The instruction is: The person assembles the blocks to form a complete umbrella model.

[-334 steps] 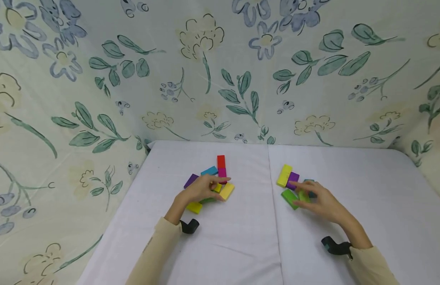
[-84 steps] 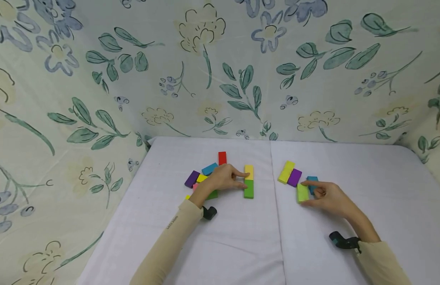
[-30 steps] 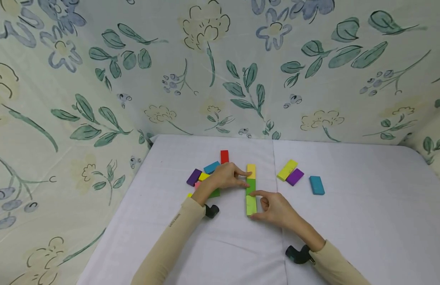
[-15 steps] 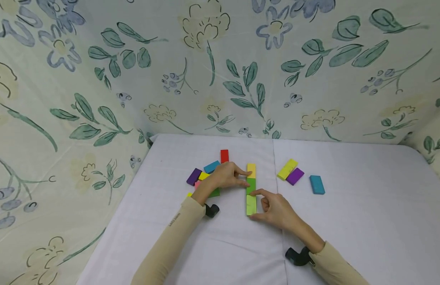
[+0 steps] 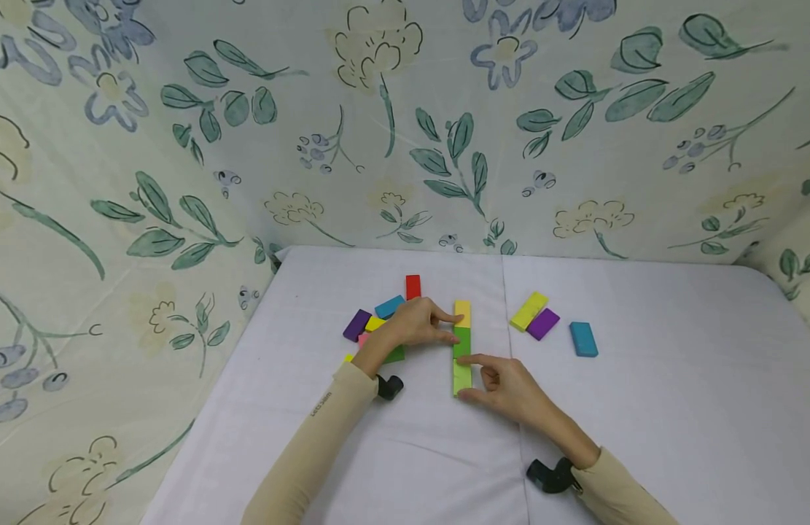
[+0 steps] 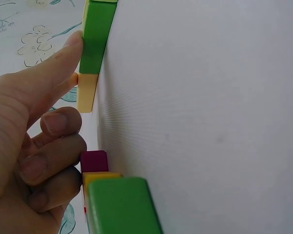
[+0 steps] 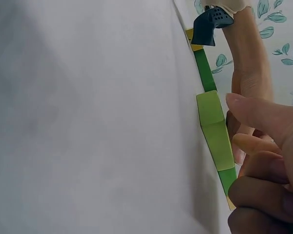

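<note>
Three blocks lie end to end on the white cloth in the head view: a yellow block [image 5: 464,312] farthest, a green block [image 5: 464,343] in the middle, a light green block [image 5: 464,379] nearest. My left hand [image 5: 414,321] touches the row from the left, forefinger at the yellow block and thumb on the green one; its other fingers are curled, as the left wrist view shows. With thumb and forefinger at its two ends, my right hand [image 5: 509,386] pinches the light green block. The right wrist view shows that thumb [image 7: 249,109] close beside the block's end.
Left of the row lies a loose group with a red block [image 5: 413,286], a blue block [image 5: 389,306] and a purple block [image 5: 357,324], partly hidden by my left hand. On the right are a yellow-green block [image 5: 528,311], another purple block [image 5: 543,324] and another blue block [image 5: 584,339].
The yellow and green blocks have left the side groups and now lie in the middle. My right hand has brought the light green block leftward to their near end. The last second shows hardly any movement.
</note>
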Demonstrator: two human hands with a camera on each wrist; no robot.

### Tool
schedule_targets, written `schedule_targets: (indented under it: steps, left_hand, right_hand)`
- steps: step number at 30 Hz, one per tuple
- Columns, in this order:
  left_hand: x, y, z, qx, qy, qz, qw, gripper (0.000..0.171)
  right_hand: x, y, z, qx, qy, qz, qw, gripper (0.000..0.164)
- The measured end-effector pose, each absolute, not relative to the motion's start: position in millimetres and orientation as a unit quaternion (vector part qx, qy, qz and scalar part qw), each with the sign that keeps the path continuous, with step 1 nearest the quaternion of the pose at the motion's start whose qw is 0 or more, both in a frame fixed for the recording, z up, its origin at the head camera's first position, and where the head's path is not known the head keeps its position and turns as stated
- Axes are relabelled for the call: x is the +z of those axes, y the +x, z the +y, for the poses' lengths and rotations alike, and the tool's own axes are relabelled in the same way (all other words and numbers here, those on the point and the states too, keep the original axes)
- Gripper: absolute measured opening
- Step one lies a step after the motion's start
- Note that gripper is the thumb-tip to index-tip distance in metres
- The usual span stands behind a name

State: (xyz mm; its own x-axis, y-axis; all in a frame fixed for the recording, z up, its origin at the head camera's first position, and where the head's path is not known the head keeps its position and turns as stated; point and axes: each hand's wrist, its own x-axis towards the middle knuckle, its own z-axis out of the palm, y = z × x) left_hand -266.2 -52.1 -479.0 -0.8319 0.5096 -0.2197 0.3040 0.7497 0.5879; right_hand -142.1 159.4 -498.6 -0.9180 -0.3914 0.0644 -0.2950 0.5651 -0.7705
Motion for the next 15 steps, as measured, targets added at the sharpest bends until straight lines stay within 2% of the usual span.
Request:
schedule_targets:
  steps: [4,15]
  left_hand:
    - [-479,-266,-52,0.275,0.222,0.916,0.188,0.056]
    - [-478,-267,-52,0.268,0.227,0.917,0.19,0.055]
  right_hand:
    - [-502,-143,162,-0.44,-0.199,0.873,0.065,0.041]
    - [-511,-143,166,-0.455,-0.185,0.868,0.072,0.04]
